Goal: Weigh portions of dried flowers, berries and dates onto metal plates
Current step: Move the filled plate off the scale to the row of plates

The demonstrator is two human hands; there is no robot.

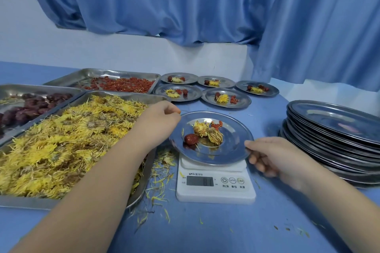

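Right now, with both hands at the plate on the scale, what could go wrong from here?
1. The right hand pinches the rim of the plate, which overhangs the scale; any pressure could skew the reading or tip it.
2. The date lies loose toward the plate's left side and might roll off if it tilts.
3. The left hand is close to the left rim and could knock it.
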